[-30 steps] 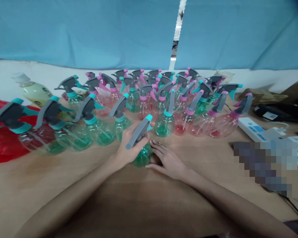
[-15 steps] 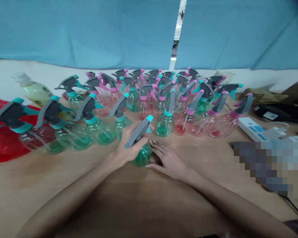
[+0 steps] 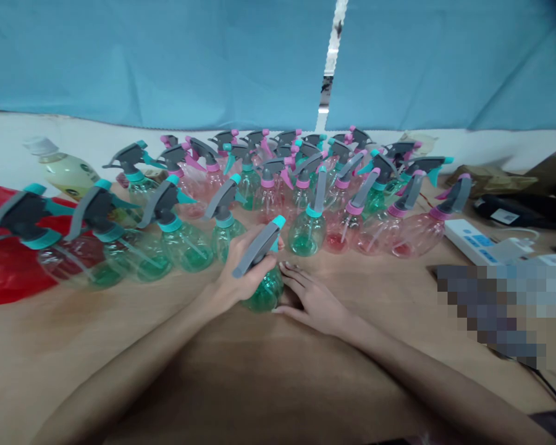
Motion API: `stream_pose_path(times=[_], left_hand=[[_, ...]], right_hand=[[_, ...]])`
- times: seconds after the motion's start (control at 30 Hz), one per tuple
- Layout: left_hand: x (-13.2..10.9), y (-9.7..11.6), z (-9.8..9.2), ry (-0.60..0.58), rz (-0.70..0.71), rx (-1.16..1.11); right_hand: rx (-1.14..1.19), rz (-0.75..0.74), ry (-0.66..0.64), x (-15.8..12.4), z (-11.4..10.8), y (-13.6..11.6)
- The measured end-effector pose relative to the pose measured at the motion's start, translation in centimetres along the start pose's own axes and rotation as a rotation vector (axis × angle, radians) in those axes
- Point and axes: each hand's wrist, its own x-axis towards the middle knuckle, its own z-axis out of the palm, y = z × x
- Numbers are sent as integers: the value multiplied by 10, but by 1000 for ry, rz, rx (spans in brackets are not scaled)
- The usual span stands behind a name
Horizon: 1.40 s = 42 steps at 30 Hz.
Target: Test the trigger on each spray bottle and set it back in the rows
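Note:
A green, see-through spray bottle (image 3: 267, 292) with a grey trigger head and turquoise nozzle stands on the table in front of me. My left hand (image 3: 238, 267) is wrapped round its neck just under the head; the collar is hidden by the fingers. To the right of the bottle, my right hand (image 3: 315, 301) lies low with its fingers stretched out towards the base. Whether its fingertips touch the bottle I cannot tell. Just behind, another green spray bottle (image 3: 307, 238) stands upright, and a pink spray bottle (image 3: 340, 232) is beside it.
Several more green and pink spray bottles stand in rows behind. At left are a red plastic bag (image 3: 13, 278) and a white-capped bottle (image 3: 67, 170). A white power strip (image 3: 467, 241) and a blurred-out dark object (image 3: 486, 315) with a cable lie at right. A blue curtain (image 3: 167, 62) hangs behind.

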Motion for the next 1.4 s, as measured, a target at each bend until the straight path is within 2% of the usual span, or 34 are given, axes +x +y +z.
stream_pose_path(times=[0.17,0.93,1.2,1.4], left_hand=[[-4,-5,4,21,-66,-32],[-4,2,4,27,-127,6],[-3,5,4,19,-133,-25],[-3,5,4,26,-127,4]], right_hand=[[-7,1,0,0,0,-1],[5,-14,-2,-2,-5,1],[-60,65,-6,-28,-19,15],[-103,115,0,-42,-22,24]])
